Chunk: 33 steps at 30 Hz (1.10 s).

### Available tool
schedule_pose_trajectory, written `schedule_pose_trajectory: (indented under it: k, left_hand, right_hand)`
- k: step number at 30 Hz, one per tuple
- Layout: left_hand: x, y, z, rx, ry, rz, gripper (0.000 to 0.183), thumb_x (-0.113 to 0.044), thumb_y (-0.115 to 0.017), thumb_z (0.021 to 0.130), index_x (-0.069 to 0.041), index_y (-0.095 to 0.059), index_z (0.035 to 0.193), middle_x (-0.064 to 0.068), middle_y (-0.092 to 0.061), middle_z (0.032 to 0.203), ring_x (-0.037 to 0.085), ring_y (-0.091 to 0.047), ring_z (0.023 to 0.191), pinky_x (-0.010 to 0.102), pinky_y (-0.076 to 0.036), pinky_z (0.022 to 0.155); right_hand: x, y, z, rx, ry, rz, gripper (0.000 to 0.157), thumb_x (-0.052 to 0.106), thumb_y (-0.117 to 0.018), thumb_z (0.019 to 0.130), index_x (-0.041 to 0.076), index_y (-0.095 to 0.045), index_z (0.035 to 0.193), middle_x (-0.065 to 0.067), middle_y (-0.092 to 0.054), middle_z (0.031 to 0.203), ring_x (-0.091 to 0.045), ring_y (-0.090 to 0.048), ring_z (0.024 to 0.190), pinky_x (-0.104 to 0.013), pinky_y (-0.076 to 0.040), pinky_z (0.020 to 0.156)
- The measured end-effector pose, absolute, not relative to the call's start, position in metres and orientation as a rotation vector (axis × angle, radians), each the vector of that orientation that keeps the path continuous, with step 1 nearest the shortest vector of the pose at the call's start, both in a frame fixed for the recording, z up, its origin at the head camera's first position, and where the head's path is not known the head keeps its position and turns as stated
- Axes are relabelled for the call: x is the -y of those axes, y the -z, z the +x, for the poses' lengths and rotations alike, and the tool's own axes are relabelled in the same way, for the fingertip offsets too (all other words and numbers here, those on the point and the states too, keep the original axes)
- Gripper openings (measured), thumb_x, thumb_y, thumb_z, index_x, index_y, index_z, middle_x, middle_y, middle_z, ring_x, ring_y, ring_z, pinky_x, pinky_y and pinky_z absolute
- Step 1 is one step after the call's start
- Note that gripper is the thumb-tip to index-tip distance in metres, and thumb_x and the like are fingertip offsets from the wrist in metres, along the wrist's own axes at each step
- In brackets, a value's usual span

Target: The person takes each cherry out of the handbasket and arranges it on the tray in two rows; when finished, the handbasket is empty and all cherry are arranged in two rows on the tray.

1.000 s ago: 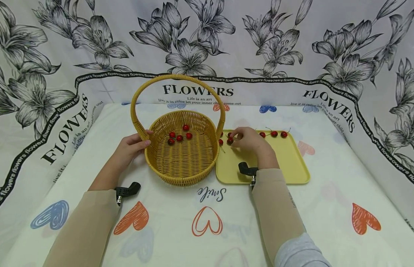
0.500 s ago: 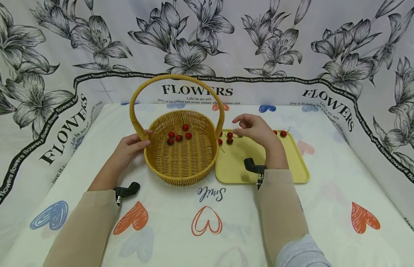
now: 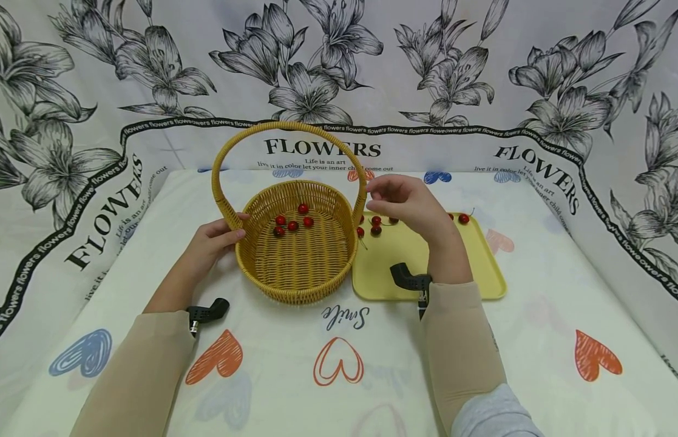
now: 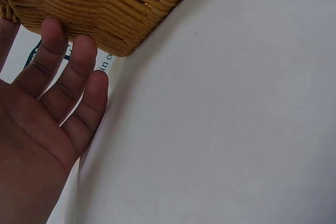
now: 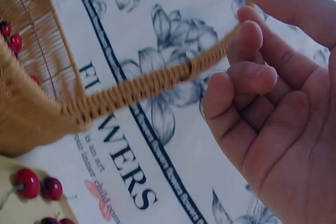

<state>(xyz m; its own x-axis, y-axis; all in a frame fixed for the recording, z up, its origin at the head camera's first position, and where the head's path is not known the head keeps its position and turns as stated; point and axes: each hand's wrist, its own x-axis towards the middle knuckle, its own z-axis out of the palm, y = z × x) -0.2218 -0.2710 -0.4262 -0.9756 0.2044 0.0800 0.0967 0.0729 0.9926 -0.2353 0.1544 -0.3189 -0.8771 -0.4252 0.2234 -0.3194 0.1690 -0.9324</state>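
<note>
Leftward, toward the basket's handle, goes the right hand since the earlier frame, while the left hand and the basket stay where they were. From my end, I see the left hand pinching the basket's left side at the handle's foot, thumb over it, the other fingers loose outside the weave. On the right, I see half-curled fingers with the thumb apart, the tips just beside the handle; nothing shows in them, and I cannot tell whether they touch it. Five cherries lie in the basket, toward its back; more cherries lie along the far edge of the yellow tray, a few partly hidden by the hand and handle. I take the step in hand to be a reach for the handle, with the left hand steadying. If so, I would want the right fingers to close round the handle without jerking the basket. Around it all I have the printed tablecloth and a flower-printed cloth behind. In the way, I count the handle's right leg, standing between that hand and the basket's mouth
</note>
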Motion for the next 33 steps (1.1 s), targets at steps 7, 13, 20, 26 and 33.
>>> schedule_pose_trajectory:
  k: [7,13,20,26,33]
  left_hand:
    - [0.272,0.427,-0.221,-2.254,-2.041,0.288,0.045,-0.019,-0.066,0.102,0.002,-0.056,0.141,0.009,-0.058,0.139,0.014,-0.056,0.114,0.021,-0.052,0.087]
    - [0.274,0.428,-0.221,-2.257,-2.040,0.299,0.046,-0.020,-0.066,0.102,0.002,-0.056,0.141,0.009,-0.058,0.139,0.015,-0.056,0.114,0.021,-0.052,0.087]
    - [0.276,0.428,-0.221,-2.246,-2.056,0.307,0.043,-0.017,-0.066,0.102,0.002,-0.058,0.140,0.008,-0.060,0.137,0.014,-0.057,0.113,0.021,-0.052,0.086]
    - [0.275,0.427,-0.221,-2.262,-2.043,0.309,0.043,-0.018,-0.066,0.103,0.000,-0.058,0.140,0.008,-0.060,0.136,0.014,-0.058,0.111,0.022,-0.052,0.085]
    - [0.274,0.427,-0.223,-2.303,-1.996,0.311,0.044,-0.021,-0.065,0.103,0.000,-0.058,0.141,0.008,-0.060,0.135,0.014,-0.058,0.109,0.022,-0.053,0.084]
  right_hand:
    - [-0.124,0.312,-0.225,-2.222,1.789,-0.974,0.031,0.004,-0.071,0.096,0.001,-0.068,0.127,-0.012,-0.061,0.096,-0.022,-0.055,0.079,-0.028,-0.045,0.060]
    - [-0.091,0.319,-0.223,-2.254,1.719,-0.932,0.037,0.011,-0.071,0.098,0.006,-0.065,0.134,-0.010,-0.060,0.098,-0.021,-0.052,0.080,-0.029,-0.042,0.064]
    - [-0.055,0.348,-0.235,-2.410,1.518,-0.841,0.034,0.024,-0.066,0.103,0.013,-0.065,0.135,-0.004,-0.063,0.105,-0.021,-0.059,0.091,-0.032,-0.049,0.077]
    - [-0.035,0.370,-0.245,-2.486,1.323,-0.712,0.040,0.022,-0.058,0.107,0.008,-0.057,0.145,-0.007,-0.059,0.110,-0.018,-0.053,0.086,-0.030,-0.044,0.071]
    - [-0.020,0.379,-0.256,-2.574,1.144,-0.573,0.049,0.020,-0.057,0.106,0.009,-0.048,0.153,-0.009,-0.060,0.112,-0.018,-0.051,0.077,-0.032,-0.043,0.068]
